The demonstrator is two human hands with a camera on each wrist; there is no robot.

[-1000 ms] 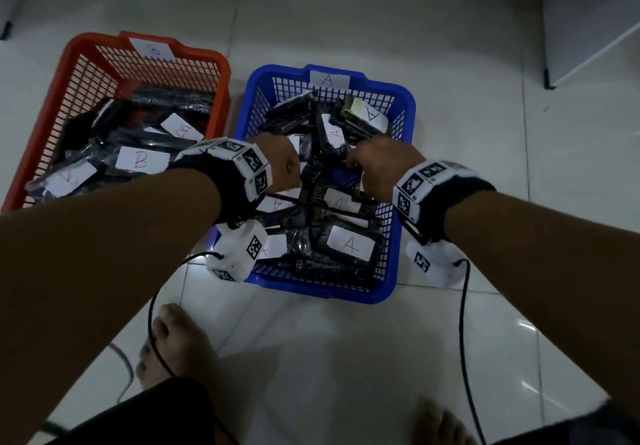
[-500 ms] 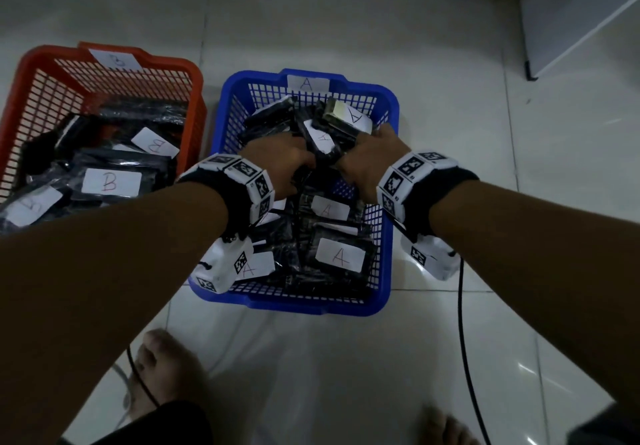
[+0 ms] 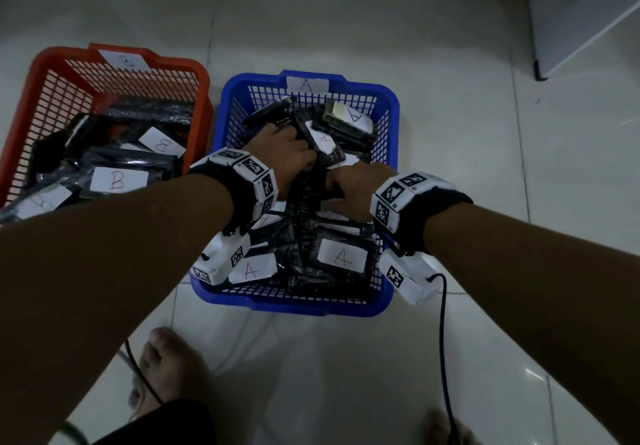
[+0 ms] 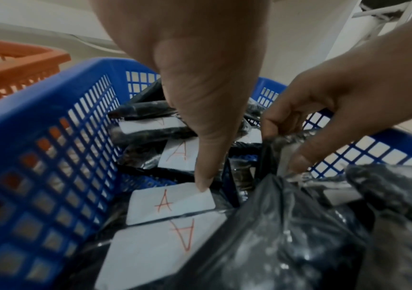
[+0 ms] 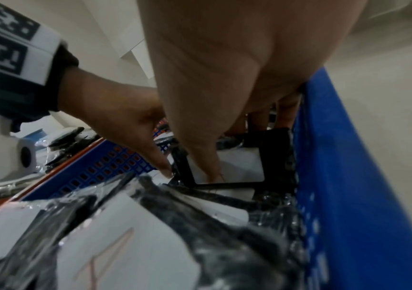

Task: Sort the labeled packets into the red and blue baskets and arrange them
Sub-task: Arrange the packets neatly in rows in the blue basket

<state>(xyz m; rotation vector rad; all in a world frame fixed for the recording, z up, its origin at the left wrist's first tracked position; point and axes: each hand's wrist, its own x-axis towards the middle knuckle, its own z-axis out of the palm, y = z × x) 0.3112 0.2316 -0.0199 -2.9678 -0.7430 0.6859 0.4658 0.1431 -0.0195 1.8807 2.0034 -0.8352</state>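
Note:
Both hands are inside the blue basket [image 3: 390,98], which is marked A and holds several black packets with white A labels. My left hand [image 3: 285,155] reaches into the back half beside an upright packet [image 3: 325,141]. In the left wrist view its straight finger [image 4: 201,172] touches a flat A label [image 4: 172,204]. My right hand [image 3: 349,188] pinches a black packet [image 5: 271,141] standing on edge, thumb [image 5: 199,153] on its white label and the other fingers behind it. The red basket [image 3: 52,60] on the left holds B-labelled packets [image 3: 117,179].
The baskets stand side by side on a pale tiled floor [image 3: 502,202]. My bare feet [image 3: 162,365] and black wrist cables [image 3: 443,340] are just in front of the blue basket. A white cabinet corner [image 3: 571,29] stands at the back right.
The right hand has drawn back toward me and lower into the blue basket. The left hand has stayed near the upright packet at the basket's middle.

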